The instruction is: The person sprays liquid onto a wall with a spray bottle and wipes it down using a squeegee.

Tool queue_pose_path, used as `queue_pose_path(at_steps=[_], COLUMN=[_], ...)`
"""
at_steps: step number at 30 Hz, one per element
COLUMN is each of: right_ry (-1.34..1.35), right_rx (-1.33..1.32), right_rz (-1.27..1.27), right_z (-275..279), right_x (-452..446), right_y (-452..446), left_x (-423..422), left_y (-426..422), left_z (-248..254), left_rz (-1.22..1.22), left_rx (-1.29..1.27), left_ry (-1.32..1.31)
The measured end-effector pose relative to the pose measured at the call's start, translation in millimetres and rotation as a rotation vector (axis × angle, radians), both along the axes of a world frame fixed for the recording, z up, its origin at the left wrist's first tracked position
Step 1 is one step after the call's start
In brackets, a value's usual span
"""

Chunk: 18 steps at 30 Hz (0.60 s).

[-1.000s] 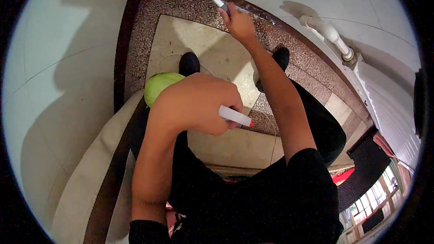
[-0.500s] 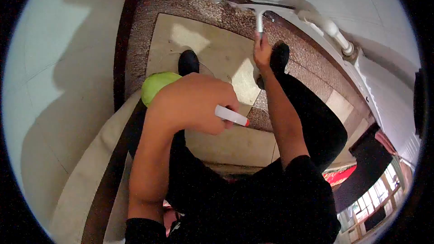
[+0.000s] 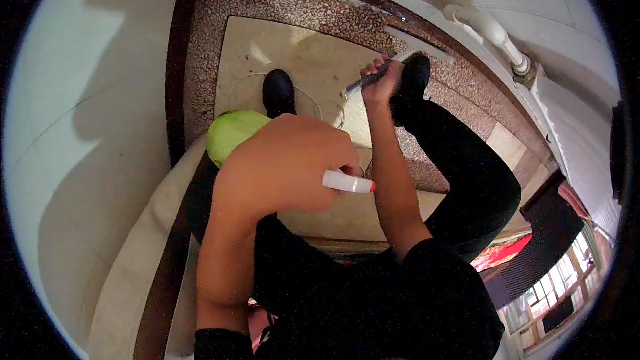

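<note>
In the head view, my left hand [image 3: 300,163] is closed around what looks like a spray bottle [image 3: 343,181]. Its white head with a red tip sticks out to the right between my fingers, while the body is hidden under the hand. Farther ahead, my right hand [image 3: 381,85] grips a squeegee [image 3: 360,87] by its grey handle. The pale, wide blade end lies low over the speckled floor near the wall, beside my right shoe [image 3: 413,77]; whether it touches the floor I cannot tell. A rounded light-green thing [image 3: 232,135] shows behind my left forearm.
A white pipe [image 3: 490,30] runs along the right-hand wall. A thin pale cord [image 3: 320,108] curls on the beige floor panel [image 3: 247,50] around my left shoe [image 3: 278,92]. Walls with a dark brown skirting [image 3: 177,93] stand left and ahead. Red fabric [image 3: 503,253] lies at the lower right.
My right hand has drawn back and turned, swinging the squeegee handle toward the left and its blade to the right, away from the far wall edge. The left hand has shifted slightly.
</note>
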State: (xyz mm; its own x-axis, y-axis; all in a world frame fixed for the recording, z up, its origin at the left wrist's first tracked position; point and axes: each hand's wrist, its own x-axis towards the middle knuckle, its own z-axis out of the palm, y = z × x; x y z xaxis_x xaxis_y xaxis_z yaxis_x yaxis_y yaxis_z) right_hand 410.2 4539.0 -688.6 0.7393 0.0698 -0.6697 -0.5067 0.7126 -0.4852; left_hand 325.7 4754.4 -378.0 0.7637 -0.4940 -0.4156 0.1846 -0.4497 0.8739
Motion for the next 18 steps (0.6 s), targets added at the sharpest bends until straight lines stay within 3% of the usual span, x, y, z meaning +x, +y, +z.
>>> queue_pose_path(at_steps=[5, 9, 12, 15, 18], right_ry=[0.046, 0.142, 0.212, 0.119, 0.144], right_rx=[0.014, -0.276, -0.272, -0.422, -0.29], right_rz=[0.03, 0.002, 0.036, 0.195, 0.162], right_z=[-22, -41, -56, -57, -40], right_x=[51, 91, 101, 104, 87], right_y=[9, 54, 62, 72, 107], left_x=[-4, -11, -15, -20, -26], left_y=[-3, 0, 5, 10, 9], left_z=[5, 7, 9, 8, 6], left_rz=[-0.014, 0.09, 0.124, 0.142, 0.157], left_rx=[0.027, -0.023, -0.014, 0.01, 0.013], left_ry=[0.0, -0.053, -0.05, -0.056, -0.074])
